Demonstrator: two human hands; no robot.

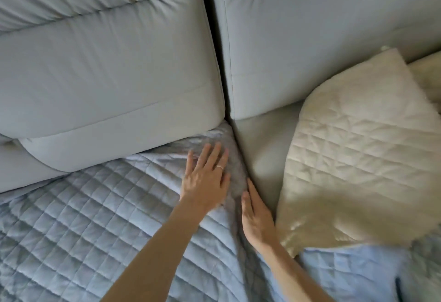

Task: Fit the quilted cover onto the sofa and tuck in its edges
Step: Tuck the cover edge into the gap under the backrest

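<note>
A pale blue quilted cover [78, 218] lies over the sofa seat at the lower left and runs up to the grey back cushions [107, 82]. My left hand [206, 177] lies flat with straight fingers on the cover's far corner, near the gap between the two back cushions. My right hand [256, 218] stands on its edge beside it. Its straight fingers press the cover's right edge into the seam against the bare grey seat [262, 149]. Neither hand grips the fabric.
A cream quilted cushion [358, 158] lies on the right seat, close to my right wrist, with a second cream piece [427, 75] behind it. More blue quilted fabric [353, 275] covers the lower right. A dark gap [216, 46] splits the two back cushions.
</note>
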